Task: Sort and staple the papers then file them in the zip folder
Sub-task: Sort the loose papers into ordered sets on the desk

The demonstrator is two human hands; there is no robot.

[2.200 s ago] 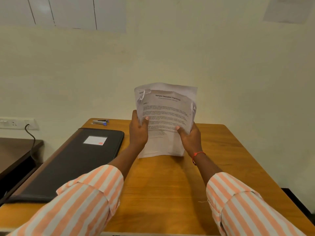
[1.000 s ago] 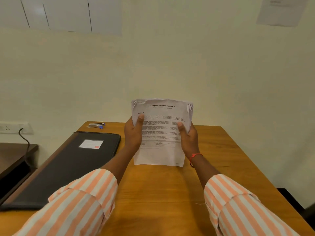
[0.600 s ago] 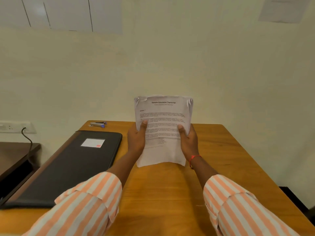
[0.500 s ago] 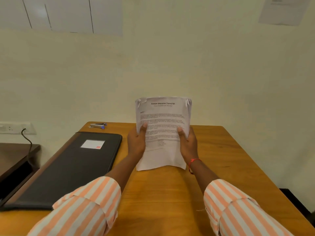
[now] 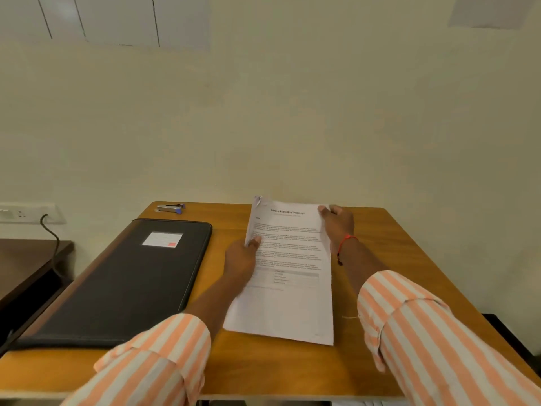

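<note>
Zip folder (image 5: 131, 282), matte black with rounded corners, parked flat at left, small metal stapler (image 5: 171, 207) behind. Left hand (image 5: 240, 259) pinched on the papers (image 5: 289, 288) at their left edge, sheets down on smooth wooden table (image 5: 409, 259), right hand (image 5: 336, 227) clamped on the top-right corner.

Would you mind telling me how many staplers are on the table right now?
1. The stapler lies at the far left corner of the table, just beyond the black folder. None seems hidden.
</note>
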